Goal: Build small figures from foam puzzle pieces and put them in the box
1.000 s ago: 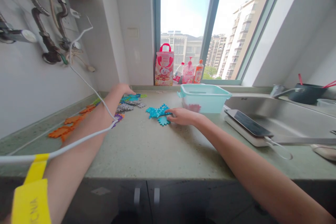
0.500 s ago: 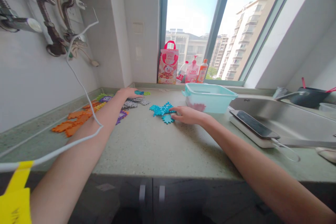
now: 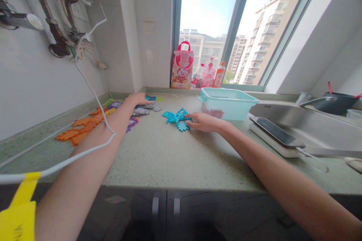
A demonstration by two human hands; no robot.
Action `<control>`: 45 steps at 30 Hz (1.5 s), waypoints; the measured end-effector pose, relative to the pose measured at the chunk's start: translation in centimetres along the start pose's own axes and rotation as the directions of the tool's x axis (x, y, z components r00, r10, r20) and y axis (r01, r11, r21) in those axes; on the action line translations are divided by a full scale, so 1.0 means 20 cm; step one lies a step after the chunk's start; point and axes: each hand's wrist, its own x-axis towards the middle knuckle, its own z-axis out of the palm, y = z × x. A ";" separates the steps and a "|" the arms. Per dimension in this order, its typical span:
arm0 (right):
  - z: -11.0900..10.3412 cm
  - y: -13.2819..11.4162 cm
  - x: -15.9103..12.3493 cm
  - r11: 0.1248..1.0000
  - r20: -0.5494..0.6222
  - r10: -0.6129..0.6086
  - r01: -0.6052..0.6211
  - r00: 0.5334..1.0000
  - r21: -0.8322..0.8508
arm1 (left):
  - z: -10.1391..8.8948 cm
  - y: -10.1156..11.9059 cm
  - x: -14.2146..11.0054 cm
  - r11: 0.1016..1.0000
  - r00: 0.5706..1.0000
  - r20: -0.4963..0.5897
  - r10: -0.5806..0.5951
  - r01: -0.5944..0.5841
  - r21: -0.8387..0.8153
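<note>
Turquoise toothed pieces (image 3: 177,118), well in from the counter's (image 3: 158,158) front edge, appear pinched by the right hand (image 3: 203,121); the left hand's (image 3: 138,99) grip cannot be told. Light, stiff handling is likely; flat rims are best taken.

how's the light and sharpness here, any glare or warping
In the head view, the sky washes nearly white toward the rooftops; also there, a soft shadow lies on the countertop below the right forearm; the head view looks wide-angle, stretched toward its edges; in it, the yellow tag's print is blurry, while the light-blue pieces show toothed edges.
</note>
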 end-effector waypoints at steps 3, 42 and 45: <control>0.00 0.00 0.00 1.000 0.015 -0.004 0.004 1.000 -0.009 | 0.00 0.00 -0.01 1.000 1.000 -0.017 -0.005 0.005 -0.003; -0.01 -0.02 -0.01 0.999 0.046 0.019 -0.018 0.999 -0.030 | -0.04 -0.04 0.04 0.994 1.000 0.004 0.019 -0.019 -0.112; -0.01 -0.02 -0.01 1.000 0.041 0.012 -0.011 0.999 -0.024 | -0.03 -0.04 0.01 0.994 1.000 -0.010 -0.003 0.002 -0.113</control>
